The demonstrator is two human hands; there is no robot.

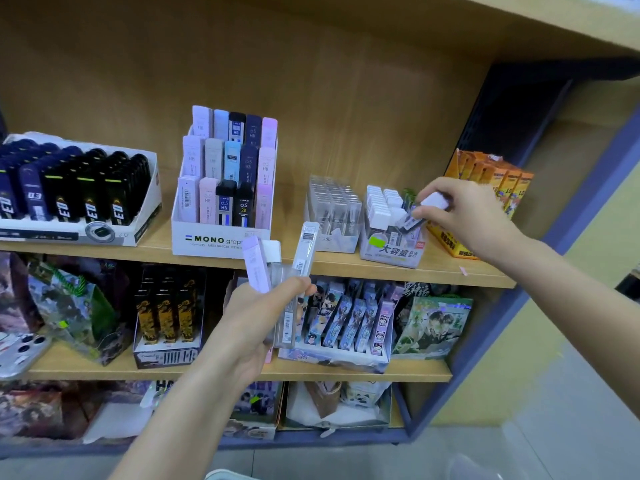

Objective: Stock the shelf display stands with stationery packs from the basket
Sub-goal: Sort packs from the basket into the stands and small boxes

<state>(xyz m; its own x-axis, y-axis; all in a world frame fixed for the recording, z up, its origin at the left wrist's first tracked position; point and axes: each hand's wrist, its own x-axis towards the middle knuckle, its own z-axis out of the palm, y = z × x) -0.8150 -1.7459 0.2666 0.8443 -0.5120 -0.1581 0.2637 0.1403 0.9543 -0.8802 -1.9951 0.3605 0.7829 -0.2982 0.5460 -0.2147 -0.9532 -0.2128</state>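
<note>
White-capped pack (424, 211), perhaps leads, in right hand (467, 216)

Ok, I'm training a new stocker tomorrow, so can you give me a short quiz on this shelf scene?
1. Fill in: the tiered white stand reads ____ on its front.
2. True or false: the left hand holds just one pack.
3. The right hand holds a white-capped pack over which? A the tiered white stand; B the small stand of white-capped packs; C the orange box.
Key: 1 MONO. 2 False, it grips several packs. 3 B.
</note>
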